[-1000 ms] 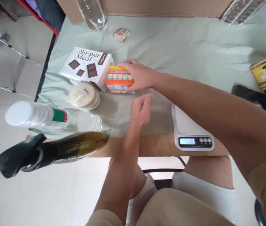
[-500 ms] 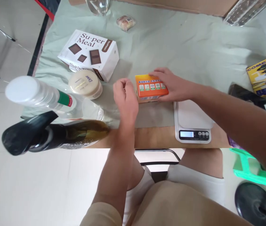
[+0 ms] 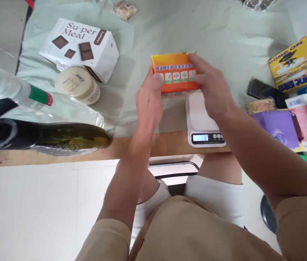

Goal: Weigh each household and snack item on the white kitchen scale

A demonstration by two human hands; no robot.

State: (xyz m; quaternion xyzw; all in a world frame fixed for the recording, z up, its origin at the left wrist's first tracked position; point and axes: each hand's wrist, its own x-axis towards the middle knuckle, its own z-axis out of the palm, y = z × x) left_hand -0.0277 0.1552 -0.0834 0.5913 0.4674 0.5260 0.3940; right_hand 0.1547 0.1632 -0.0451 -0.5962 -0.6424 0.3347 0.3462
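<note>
A table draped in a pale green cloth (image 3: 148, 32) fills the view from above, with a dark wine bottle (image 3: 47, 137) and a clear plastic bottle (image 3: 61, 108) lying at the left, and a white Su-per Meal box (image 3: 78, 47) beside a round cream jar (image 3: 77, 85). A white kitchen scale (image 3: 203, 127) sits at the near edge. Just beyond the scale, the left hand (image 3: 149, 103) and right hand (image 3: 210, 88) grip the two ends of a small orange carton (image 3: 175, 72); it looks light, stiff-sided and possibly crushable, so its short ends suit holding.
</note>
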